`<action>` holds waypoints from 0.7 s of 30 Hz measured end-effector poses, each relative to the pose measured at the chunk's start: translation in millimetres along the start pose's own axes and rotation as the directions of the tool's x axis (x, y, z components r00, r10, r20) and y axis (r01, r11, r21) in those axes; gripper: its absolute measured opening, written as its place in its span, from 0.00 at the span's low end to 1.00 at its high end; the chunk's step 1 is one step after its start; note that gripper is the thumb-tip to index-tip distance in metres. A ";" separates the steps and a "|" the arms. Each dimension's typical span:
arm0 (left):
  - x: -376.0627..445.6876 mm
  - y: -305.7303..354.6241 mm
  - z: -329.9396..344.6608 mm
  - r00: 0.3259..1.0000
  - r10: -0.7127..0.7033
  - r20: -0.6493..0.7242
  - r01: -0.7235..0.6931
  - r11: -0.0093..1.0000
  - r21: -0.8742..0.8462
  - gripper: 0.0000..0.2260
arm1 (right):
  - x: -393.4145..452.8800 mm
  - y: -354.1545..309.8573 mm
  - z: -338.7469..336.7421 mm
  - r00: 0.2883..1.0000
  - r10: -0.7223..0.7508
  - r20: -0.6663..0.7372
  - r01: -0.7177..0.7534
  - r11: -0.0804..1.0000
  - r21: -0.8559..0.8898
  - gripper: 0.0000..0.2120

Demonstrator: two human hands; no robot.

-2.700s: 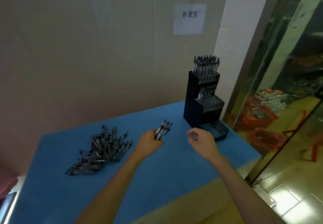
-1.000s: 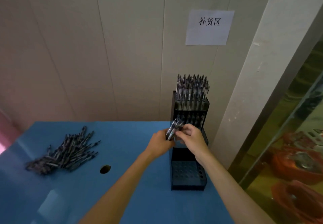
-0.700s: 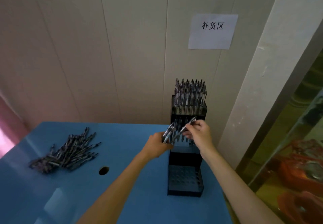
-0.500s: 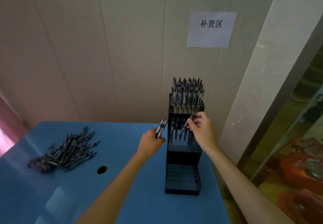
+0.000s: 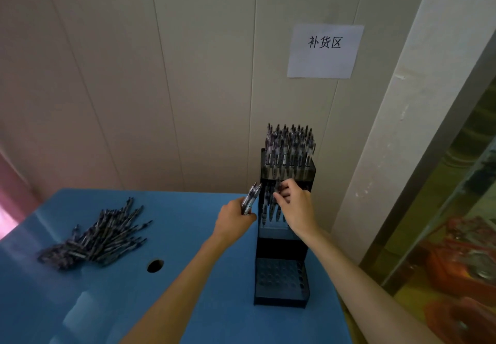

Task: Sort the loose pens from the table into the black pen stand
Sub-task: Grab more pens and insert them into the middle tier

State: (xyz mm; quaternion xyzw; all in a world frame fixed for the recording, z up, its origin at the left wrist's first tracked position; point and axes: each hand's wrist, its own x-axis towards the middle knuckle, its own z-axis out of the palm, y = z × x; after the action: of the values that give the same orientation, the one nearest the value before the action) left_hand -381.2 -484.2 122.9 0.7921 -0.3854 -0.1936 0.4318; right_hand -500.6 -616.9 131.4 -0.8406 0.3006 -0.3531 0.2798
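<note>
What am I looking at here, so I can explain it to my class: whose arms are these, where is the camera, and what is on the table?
There is no machine: a person wears a camera on the head, looking down at their own bare hands. The left hand grips a small bundle of pens. The right hand reaches into the middle tier of the black pen stand, apparently placing a pen there. The top tier is full of pens; the bottom tier looks empty. On the blue table lies a loose pile of pens.
</note>
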 end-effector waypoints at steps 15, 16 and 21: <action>2.1 -0.9 -1.3 1.000 0.014 0.019 -0.014 1.000 0.007 0.12 | -3.4 22.0 16.8 0.993 0.104 0.062 -0.093 0.984 -0.154 0.12; 2.2 -1.3 -0.8 1.000 0.015 0.022 -0.015 1.000 0.009 0.12 | -4.1 21.6 15.0 0.992 0.109 0.065 -0.097 0.981 -0.165 0.11; 5.1 -0.5 2.4 0.999 0.028 0.027 -0.028 1.000 0.011 0.11 | -9.2 13.2 4.3 0.977 0.171 0.126 -0.171 0.985 -0.008 0.06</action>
State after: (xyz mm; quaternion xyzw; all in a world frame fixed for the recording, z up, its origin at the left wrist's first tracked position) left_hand -379.3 -489.2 121.3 0.7865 -0.4033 -0.1962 0.4246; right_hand -506.6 -618.1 115.9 -0.8320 0.3529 -0.2743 0.3286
